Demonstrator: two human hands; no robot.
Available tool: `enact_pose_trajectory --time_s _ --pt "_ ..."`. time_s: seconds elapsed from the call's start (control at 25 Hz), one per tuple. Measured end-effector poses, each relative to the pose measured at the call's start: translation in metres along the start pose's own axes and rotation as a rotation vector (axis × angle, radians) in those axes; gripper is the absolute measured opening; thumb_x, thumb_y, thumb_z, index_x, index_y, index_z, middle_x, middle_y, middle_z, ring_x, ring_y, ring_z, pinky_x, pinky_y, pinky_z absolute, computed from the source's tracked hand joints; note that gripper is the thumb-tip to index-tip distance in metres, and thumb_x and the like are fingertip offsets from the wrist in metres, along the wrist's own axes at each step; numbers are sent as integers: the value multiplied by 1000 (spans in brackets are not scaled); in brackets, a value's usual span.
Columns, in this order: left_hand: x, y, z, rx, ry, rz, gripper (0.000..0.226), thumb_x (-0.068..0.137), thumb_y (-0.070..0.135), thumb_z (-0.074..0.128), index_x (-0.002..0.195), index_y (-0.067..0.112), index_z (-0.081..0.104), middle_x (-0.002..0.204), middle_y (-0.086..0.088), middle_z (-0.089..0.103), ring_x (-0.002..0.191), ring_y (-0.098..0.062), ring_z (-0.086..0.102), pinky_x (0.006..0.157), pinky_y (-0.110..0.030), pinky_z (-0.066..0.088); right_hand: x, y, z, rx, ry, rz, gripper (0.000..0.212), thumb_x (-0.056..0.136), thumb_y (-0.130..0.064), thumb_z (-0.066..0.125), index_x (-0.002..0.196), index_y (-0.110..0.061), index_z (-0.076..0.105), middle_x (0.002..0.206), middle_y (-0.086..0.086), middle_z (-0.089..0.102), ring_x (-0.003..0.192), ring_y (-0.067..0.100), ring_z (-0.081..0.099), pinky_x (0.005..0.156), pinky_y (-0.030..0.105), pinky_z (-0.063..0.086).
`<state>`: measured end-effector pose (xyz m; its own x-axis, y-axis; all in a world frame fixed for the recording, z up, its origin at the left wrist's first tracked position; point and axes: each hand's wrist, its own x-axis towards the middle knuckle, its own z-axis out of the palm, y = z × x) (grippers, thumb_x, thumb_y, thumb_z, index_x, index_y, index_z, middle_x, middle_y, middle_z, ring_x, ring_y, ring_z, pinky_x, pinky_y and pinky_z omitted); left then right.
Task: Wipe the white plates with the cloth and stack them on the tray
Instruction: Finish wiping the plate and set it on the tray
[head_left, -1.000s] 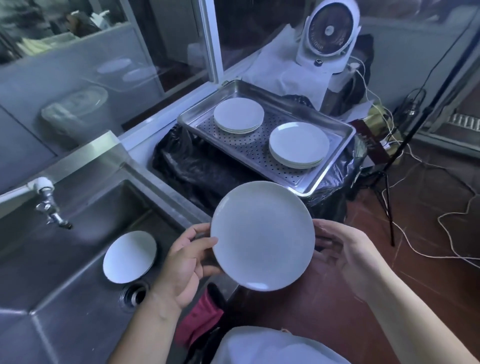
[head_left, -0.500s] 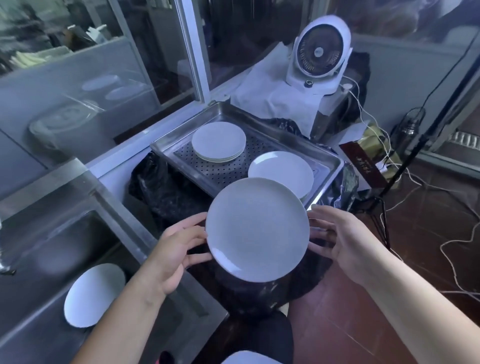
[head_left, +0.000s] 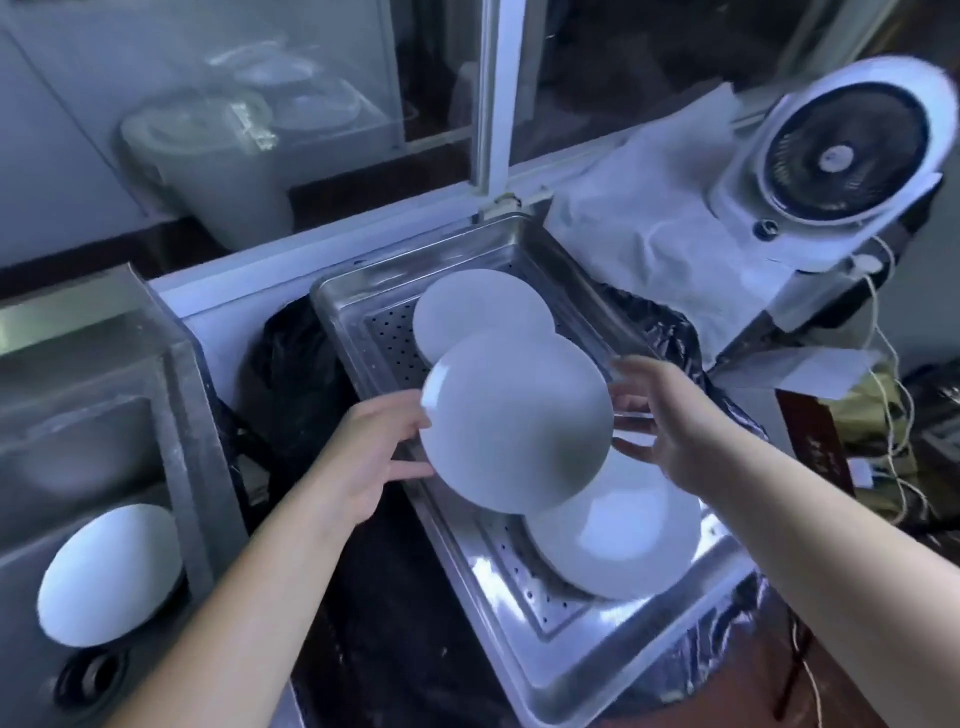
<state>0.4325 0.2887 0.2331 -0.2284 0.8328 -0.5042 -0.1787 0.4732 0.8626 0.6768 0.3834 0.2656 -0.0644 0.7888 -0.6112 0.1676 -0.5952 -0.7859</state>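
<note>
Both hands hold one white plate (head_left: 514, 423) by its edges, the left hand (head_left: 371, 454) on one side and the right hand (head_left: 660, 421) on the other, so it won't slip. It hangs tilted over the tray (head_left: 524, 618), between two plate piles, likely ready to stack

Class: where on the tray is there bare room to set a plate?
Bare perforated floor shows at the tray's near corner and along its left wall beside the far stack. The near stack fills the right; the held plate hides the middle.
</note>
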Motion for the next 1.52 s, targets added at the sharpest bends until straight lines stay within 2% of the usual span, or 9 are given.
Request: enact_pose_trajectory --time_s 0.16,0.4,0.56,0.72,0.84,0.96,1.24,1.4,1.52 --pt "52 33 5 -1 98 -66 21 92 3 56 104 4 74 113 0 72 108 -14 62 90 -49 59 59 -40 15 4 -20 70 33 91 -42 58 90 -9 60 85 8 62 83 24 58 84 38 45" --pt "106 62 16 -45 188 -160 16 88 1 55 96 13 62 99 -3 63 93 -18 60 102 -35 49 128 -68 32 -39 -118 41 38 93 -41 56 91 -3 58 84 10 62 83 25 57 80 37 45" --pt "122 66 34 -80 289 -189 20 85 3 56 103 9 61 98 -5 61 90 -19 59 106 -36 49 165 -76 31 -78 -205 28 39 92 -41 55 104 -4 60 86 8 60 85 24 56 76 33 46" --pt "123 70 54 -106 432 -197 10 85 5 55 92 10 60 93 -5 61 86 -20 59 100 -33 50 189 -78 28 -132 -340 41 33 89 -39 56 98 -7 63 88 7 63 86 24 57 89 36 49" --pt "128 69 64 -122 507 -179 9 84 6 54 88 9 61 92 -5 62 84 -20 59 100 -35 50 206 -77 25 -158 -404 14 33 87 -37 57 105 -10 64 91 7 63 84 24 57 78 34 47" --pt "134 63 68 -143 538 -170 11 83 3 53 84 12 60 93 -3 63 86 -20 60 104 -37 49 218 -76 23 -173 -437 -7 39 86 -33 56 117 -12 63 98 8 60 82 24 56 72 34 47" --pt "133 50 66 -200 540 -105 16 85 0 53 83 14 60 94 1 66 93 -17 62 110 -38 46 231 -62 21 -83 -377 -23 27 84 -25 59 106 -12 67 94 7 61 79 25 56 72 34 49" --pt "119 43 63 -109 417 -82 37 78 5 58 113 17 65 121 6 64 116 -13 56 117 -36 34 216 -58 16 -40 -304 -89 18 84 -20 58 99 -12 65 84 5 55 75 25 50 70 33 44" --pt "96 32 63 2 392 -50 82 88 7 58 160 29 25 165 1 27 151 -23 25 120 -42 22 172 -47 11 -205 -279 -272 34 90 -19 60 124 -19 64 100 -5 60 92 17 55 82 31 43"
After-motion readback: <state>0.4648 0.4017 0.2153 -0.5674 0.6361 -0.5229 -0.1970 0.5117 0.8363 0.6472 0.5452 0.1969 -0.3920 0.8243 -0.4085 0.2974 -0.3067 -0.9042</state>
